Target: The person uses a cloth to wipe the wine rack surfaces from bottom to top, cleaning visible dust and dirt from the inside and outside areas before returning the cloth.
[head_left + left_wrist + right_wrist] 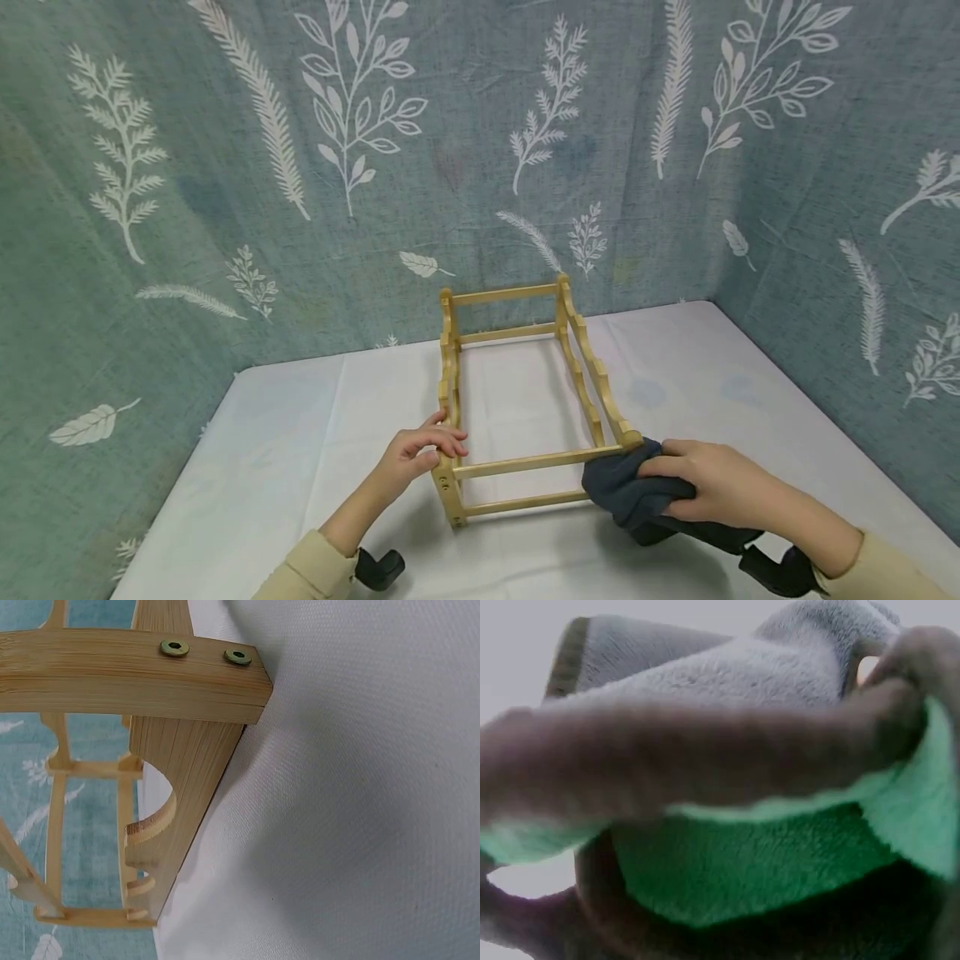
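A light wooden rack (525,465) with notched side rails stands on the table in the head view. My left hand (420,450) holds its near left corner, with fingers over the top of the rail. The left wrist view shows that rack's post (112,675) with two bolts up close, but no fingers. At the near right corner, my right hand (708,483) grips a dark grey-blue cloth (622,483), bunched against the rack's end. In the right wrist view the cloth (742,675) looks grey and partly green, with blurred fingers (705,757) across it.
A white cloth (300,433) covers the table. Green-blue leaf-print fabric (465,208) hangs behind the rack and along both sides. Dark straps (378,571) sit at the wrists.
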Action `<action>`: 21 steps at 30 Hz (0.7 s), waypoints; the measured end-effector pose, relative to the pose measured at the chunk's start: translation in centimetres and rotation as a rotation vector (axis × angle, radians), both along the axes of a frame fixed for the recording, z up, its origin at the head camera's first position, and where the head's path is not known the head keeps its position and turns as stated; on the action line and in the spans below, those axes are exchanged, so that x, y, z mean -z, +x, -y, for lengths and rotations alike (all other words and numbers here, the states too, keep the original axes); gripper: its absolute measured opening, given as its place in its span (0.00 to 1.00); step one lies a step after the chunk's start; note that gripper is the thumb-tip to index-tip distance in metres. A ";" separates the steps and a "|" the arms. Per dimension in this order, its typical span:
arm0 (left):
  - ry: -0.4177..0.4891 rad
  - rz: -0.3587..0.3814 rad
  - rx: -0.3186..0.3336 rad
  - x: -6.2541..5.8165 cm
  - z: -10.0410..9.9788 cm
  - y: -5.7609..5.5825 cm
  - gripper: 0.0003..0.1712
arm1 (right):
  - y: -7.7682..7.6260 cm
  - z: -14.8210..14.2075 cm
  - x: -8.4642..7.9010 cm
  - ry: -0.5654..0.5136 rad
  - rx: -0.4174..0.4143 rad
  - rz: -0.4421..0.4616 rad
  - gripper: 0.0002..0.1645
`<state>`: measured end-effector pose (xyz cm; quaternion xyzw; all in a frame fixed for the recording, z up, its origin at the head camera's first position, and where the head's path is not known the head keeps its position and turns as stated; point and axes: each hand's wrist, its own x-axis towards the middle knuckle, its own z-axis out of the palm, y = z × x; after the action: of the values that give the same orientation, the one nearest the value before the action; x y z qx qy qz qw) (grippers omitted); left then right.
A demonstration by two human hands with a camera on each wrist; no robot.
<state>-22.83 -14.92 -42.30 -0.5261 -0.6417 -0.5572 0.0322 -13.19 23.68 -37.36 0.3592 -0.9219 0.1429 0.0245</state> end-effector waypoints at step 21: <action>-0.020 0.024 0.002 -0.1 0.2 0.1 0.12 | 2.0 11.3 0.5 -0.114 -0.214 -0.009 0.20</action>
<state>-22.72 -15.09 -42.22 -0.5201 -0.6472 -0.5571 0.0186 -11.20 12.40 -37.85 0.4540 -0.8687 0.1951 0.0336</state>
